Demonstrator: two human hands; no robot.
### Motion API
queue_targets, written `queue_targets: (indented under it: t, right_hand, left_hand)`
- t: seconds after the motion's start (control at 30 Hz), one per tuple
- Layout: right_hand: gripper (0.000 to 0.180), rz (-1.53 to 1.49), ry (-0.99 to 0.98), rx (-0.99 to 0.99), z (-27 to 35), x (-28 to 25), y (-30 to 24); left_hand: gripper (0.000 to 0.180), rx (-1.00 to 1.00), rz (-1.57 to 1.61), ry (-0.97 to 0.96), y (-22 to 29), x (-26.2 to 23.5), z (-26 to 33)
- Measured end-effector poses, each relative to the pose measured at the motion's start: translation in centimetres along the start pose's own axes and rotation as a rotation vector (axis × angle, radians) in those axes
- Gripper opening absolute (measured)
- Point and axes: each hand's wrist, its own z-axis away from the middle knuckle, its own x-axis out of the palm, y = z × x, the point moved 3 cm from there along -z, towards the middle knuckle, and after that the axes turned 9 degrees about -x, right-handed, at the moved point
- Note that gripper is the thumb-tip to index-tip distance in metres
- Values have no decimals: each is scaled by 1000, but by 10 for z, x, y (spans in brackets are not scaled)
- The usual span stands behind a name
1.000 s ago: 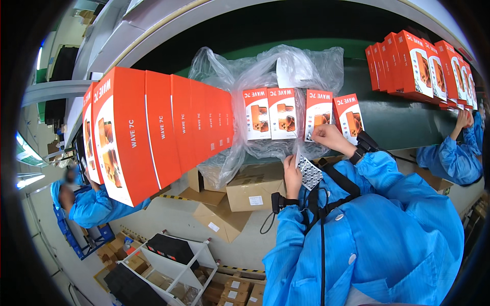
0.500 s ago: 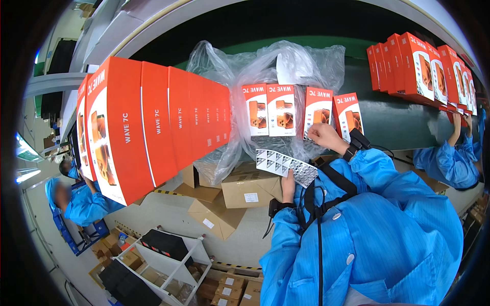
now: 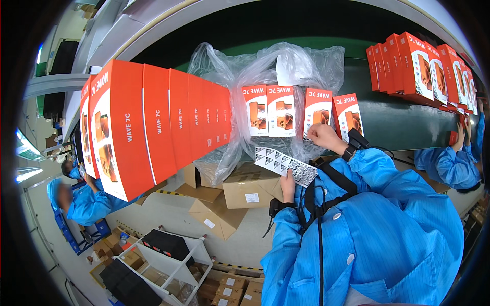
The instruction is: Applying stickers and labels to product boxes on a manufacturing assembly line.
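Note:
My left hand (image 3: 288, 186) grips a sheet of silvery stickers (image 3: 274, 160) by its near edge, thumb on top. The sheet shows rows of dark triangular patterns and a bare white strip. Against the lower part of a red and white phone box (image 3: 318, 102) rests my right hand (image 3: 325, 138), its fingers curled and pinched; whatever is under the fingertips is hidden. Just right of it another phone box (image 3: 347, 109) lies slightly turned. Two more, a left phone box (image 3: 255, 112) and its neighbouring phone box (image 3: 280, 109), lie side by side to the left.
A long row of red boxes (image 3: 155, 122) stands at left beside crumpled clear plastic (image 3: 219, 66). More red boxes (image 3: 418, 69) stand at far right on the green bench (image 3: 377, 122), near a co-worker's hands (image 3: 459, 137). Cardboard cartons (image 3: 250, 186) sit below the bench edge.
My hands stay almost in place; the sticker sheet tilts slightly. At far right the co-worker's hands shift, and a small red box shows beside them.

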Motion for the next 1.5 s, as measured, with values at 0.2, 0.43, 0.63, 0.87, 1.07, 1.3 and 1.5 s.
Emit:
queue_targets:
  t: [0.2, 0.43, 0.63, 0.87, 1.07, 1.3, 1.5]
  right_hand:
    - [18, 111, 145, -155, 4, 3, 3]
    - [20, -891, -204, 11, 18, -1, -70]
    - [22, -1093, -117, 33, 18, -16, -121]
    - [17, -369, 90, -349, 17, -42, -152]
    - [18, -248, -13, -387, 8, -40, -150]
    - [14, -273, -103, -176, -7, -29, -143]
    - [13, -216, 14, -339, -27, 2, -139]
  left_hand:
    - [32, 192, 144, 161, 43, -5, 30]
    - [32, 306, 260, 165, 184, -20, 104]
    - [38, 379, 400, -86, 227, -10, 122]
    - [30, 417, 377, 1, 239, -10, 122]
    - [20, 466, -18, 125, 257, -15, 126]
    - [21, 462, -166, 140, 264, -17, 111]
    - [12, 488, -444, 456, 264, -26, 87]
